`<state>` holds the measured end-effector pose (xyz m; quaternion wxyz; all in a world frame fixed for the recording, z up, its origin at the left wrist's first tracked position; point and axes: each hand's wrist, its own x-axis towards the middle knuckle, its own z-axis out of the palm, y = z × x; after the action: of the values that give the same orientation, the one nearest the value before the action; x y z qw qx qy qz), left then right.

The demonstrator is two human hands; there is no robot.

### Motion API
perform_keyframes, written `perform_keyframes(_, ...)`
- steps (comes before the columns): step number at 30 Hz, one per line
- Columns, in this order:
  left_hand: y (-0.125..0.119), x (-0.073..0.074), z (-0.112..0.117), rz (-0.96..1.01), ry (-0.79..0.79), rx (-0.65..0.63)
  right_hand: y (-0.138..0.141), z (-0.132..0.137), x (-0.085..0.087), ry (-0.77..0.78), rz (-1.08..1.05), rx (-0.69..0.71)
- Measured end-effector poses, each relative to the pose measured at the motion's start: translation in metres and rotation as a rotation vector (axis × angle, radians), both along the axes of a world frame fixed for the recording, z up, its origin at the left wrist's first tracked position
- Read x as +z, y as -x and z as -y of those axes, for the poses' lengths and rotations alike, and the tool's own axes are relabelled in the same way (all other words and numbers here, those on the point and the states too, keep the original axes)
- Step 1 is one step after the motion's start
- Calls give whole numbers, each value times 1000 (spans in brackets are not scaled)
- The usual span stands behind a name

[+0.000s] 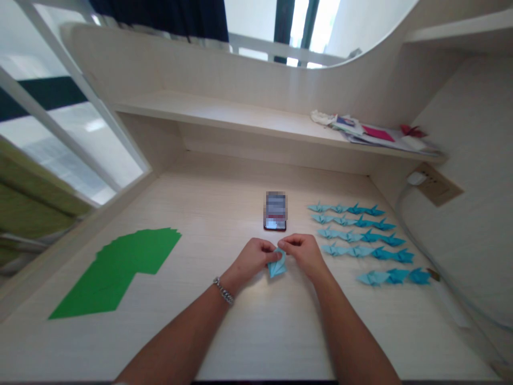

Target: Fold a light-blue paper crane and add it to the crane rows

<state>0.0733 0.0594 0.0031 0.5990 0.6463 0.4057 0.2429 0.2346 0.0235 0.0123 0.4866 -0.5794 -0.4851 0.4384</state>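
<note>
A light blue piece of folded origami paper [276,266] is held between my two hands above the desk, its pointed end toward me. My left hand [253,258] pinches it from the left, thumb across its upper part. From the right, the fingertips of my right hand [303,251] are closed on its top edge. Just beyond my hands lies a phone [275,211]. Rows of folded paper cranes [351,250] in light and darker blue stand right of my right hand.
Green paper sheets [120,262] lie fanned out on the desk [192,214] at the left. Papers [371,131] rest on the shelf [240,115] at the back. At the right wall a white plug [417,178] sits in a socket, its cable [404,227] running down beside the cranes.
</note>
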Motion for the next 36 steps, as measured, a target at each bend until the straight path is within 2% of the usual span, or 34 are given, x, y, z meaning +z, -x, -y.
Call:
perform_keyframes(13, -1, 3, 2, 48, 68, 21, -1, -1, 2, 44, -152, 27)
perform_keyframes(17, -1, 6, 2, 38, 73, 21, -2, -2, -1, -5, -25, 37)
perform_keyframes(21, 0, 3, 1, 36, 80, 16, -1, -2, -2, -73, 114, -15)
perform_keyframes(26, -1, -1, -1, 117, 139, 71, -2, -2, 0, 8, -48, 41)
perform_keyframes(32, -2, 4, -2, 306, 187, 198, 2, -2, -5, 64, -90, 105)
perform_keyframes(36, -1, 5, -2, 371, 227, 215, 4, -3, -8, 54, -106, 36)
